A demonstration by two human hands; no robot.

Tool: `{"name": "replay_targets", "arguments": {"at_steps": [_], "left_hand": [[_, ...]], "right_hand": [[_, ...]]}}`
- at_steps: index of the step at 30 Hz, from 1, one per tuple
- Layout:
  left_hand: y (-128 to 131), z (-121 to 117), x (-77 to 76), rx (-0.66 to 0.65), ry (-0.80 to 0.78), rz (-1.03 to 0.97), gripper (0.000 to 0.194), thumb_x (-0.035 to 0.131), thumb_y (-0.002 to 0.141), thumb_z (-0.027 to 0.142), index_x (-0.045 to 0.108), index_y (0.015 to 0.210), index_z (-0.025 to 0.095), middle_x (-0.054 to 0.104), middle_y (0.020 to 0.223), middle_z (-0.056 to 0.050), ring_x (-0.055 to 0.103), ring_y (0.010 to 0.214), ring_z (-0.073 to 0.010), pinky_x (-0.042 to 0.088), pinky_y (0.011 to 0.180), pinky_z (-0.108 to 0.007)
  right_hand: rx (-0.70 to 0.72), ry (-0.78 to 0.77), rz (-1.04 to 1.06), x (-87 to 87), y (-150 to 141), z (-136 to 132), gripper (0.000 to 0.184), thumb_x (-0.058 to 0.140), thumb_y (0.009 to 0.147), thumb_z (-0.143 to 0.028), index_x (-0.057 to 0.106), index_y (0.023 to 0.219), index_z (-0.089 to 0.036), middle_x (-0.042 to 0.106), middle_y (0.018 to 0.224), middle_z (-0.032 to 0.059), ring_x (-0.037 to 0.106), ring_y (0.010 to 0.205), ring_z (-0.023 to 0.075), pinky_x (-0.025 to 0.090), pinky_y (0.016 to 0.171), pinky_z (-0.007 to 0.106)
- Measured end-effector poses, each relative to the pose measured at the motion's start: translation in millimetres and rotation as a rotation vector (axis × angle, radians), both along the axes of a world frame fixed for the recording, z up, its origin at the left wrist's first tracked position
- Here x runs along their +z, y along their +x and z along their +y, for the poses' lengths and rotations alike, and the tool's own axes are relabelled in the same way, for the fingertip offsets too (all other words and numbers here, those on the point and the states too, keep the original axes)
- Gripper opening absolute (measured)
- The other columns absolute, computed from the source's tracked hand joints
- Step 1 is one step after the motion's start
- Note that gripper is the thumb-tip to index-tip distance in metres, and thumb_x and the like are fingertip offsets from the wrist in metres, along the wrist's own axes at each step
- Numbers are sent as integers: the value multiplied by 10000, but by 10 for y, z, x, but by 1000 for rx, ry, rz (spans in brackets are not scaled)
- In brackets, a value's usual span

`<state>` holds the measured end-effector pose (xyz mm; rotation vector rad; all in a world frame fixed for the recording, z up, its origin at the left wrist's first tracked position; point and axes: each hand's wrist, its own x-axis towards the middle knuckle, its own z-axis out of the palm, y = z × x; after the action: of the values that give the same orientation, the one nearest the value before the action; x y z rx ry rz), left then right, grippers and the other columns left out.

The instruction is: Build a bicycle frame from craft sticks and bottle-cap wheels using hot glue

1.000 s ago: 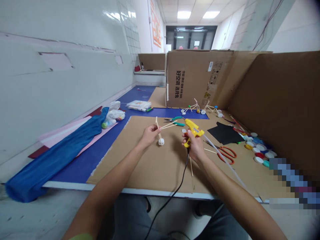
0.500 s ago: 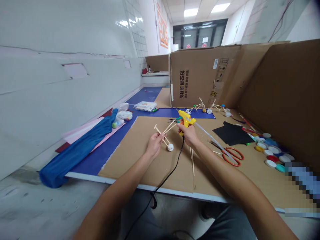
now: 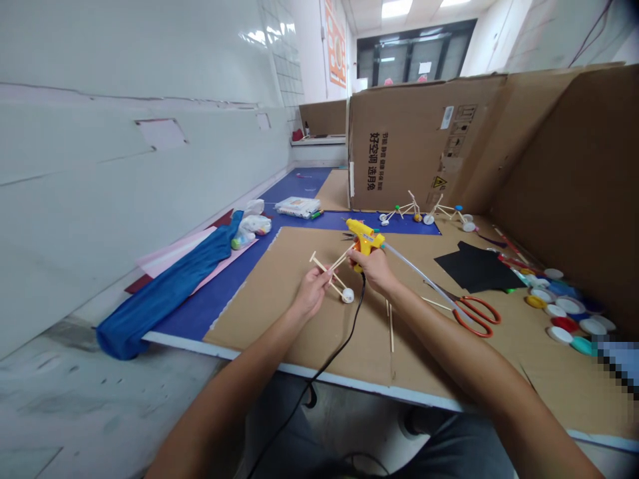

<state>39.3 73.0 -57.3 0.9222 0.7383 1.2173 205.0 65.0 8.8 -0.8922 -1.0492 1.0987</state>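
Observation:
My left hand (image 3: pixel 313 291) pinches a small frame of wooden sticks (image 3: pixel 339 261) above the cardboard sheet. A white round cap (image 3: pixel 348 295) sits at the frame's lower right end, and a short crosspiece tops its upper left end. My right hand (image 3: pixel 375 267) is wrapped round the handle of a yellow hot glue gun (image 3: pixel 363 233). Its nozzle points left, beyond the sticks. A long clear glue stick (image 3: pixel 419 271) sticks out of the gun's back, and a black cord (image 3: pixel 344 339) hangs from the handle. Pliers (image 3: pixel 348 236) lie partly hidden behind the gun.
Orange-handled scissors (image 3: pixel 476 315) and loose sticks (image 3: pixel 391 329) lie around my right forearm. Farther right are black sheet material (image 3: pixel 476 267) and several bottle caps (image 3: pixel 564 324). Stick models (image 3: pixel 407 211) stand before a large cardboard box (image 3: pixel 419 146). Blue cloth (image 3: pixel 170 286) lies left.
The glue gun has shifted left relative to the stick frame, its nozzle now farther over the sticks. My left hand keeps its hold. The whole view has swung slightly.

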Motion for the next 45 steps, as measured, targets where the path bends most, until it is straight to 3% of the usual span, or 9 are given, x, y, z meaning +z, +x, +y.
{"name": "replay_targets", "arguments": {"at_steps": [6,9,12,16,20,25,30,37,45], "left_hand": [[-261,-26,91,-112,40,57,536,861,705,360,643,1174,224,662,1261,-67,625,1129,-203,495,938,-332],[-456,27,257,-22,101,151,575,803,756,453,592,1258,267,586,1397,-74,589,1222,-234,493,970,-366],[-586,118,499,123,245,396,537,813,740,439,632,1202,232,609,1362,-87,577,1238,-250,471,1012,-363],[-582,230,699,-66,192,526,478,828,702,423,683,1088,181,699,1139,-80,660,1006,-220,508,901,-358],[-509,274,608,-124,85,474,403,857,664,364,692,964,151,720,886,-38,653,801,-145,506,840,-318],[-545,212,357,-124,27,416,326,853,694,333,688,910,153,716,832,-41,673,795,-145,513,791,-292],[-648,117,204,-184,71,473,290,834,725,317,699,932,166,712,781,-38,670,711,-137,498,682,-253],[-729,57,214,-316,134,674,271,773,760,362,699,940,173,627,622,23,598,510,-116,407,501,-210],[-734,121,286,-386,329,806,255,722,776,366,766,960,195,706,759,-17,520,515,-110,373,459,-220]], "right_hand": [[27,25,-58,5,-31,-8,372,770,654,-364,552,920,-221,584,611,-61,527,516,121,442,531,261],[38,29,-118,16,-51,3,368,749,673,-386,548,938,-227,575,613,-68,527,533,126,443,549,266],[53,20,-187,40,-78,6,380,739,679,-406,555,957,-225,584,650,-62,529,555,128,457,576,275],[54,16,-238,61,-127,22,402,732,667,-410,553,969,-215,585,693,-53,539,575,131,469,581,281],[44,57,-342,34,-152,58,316,674,705,-389,560,943,-217,581,678,-52,549,590,141,477,599,285],[73,65,-440,-63,-134,80,157,645,729,-347,550,751,-224,567,636,-41,525,594,144,451,625,287],[109,37,-511,-156,-151,56,241,663,759,-390,523,650,-227,543,587,-38,488,576,145,416,594,283],[149,-12,-585,-218,-215,-11,254,656,758,-405,521,643,-223,546,581,-33,477,562,144,389,567,282],[192,-30,-609,-251,-291,-74,204,633,769,-385,538,698,-218,543,619,-42,484,592,143,405,610,285]]}}
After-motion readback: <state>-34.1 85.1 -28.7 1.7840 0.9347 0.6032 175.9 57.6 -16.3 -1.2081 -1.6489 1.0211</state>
